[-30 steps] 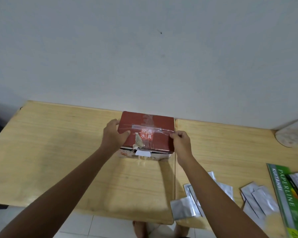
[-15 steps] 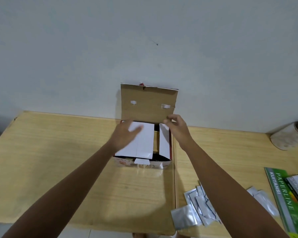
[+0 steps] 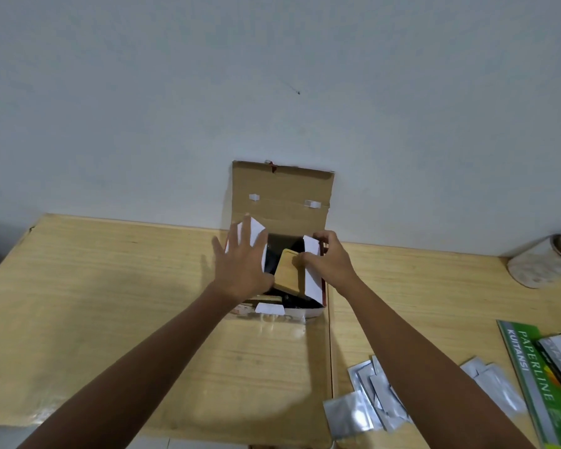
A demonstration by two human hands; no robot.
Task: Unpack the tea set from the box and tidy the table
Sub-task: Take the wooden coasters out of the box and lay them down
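The wooden table [image 3: 110, 286] carried the box [image 3: 282, 202] at its far middle, against the wall, lid flap standing upright. Left hand [image 3: 240, 267], fingers straight and spread, pressed the left white inner flap [image 3: 256, 231] outward, gripping nothing; right hand [image 3: 329, 260] had fingers curled over the right white inner flap [image 3: 313, 280], thumb touching a tilted wooden piece [image 3: 289, 277] inside the box. Near right lay silver sachets [image 3: 370, 406] and a green receipt book [image 3: 538, 377]; a round container [image 3: 544, 264] lay far right.
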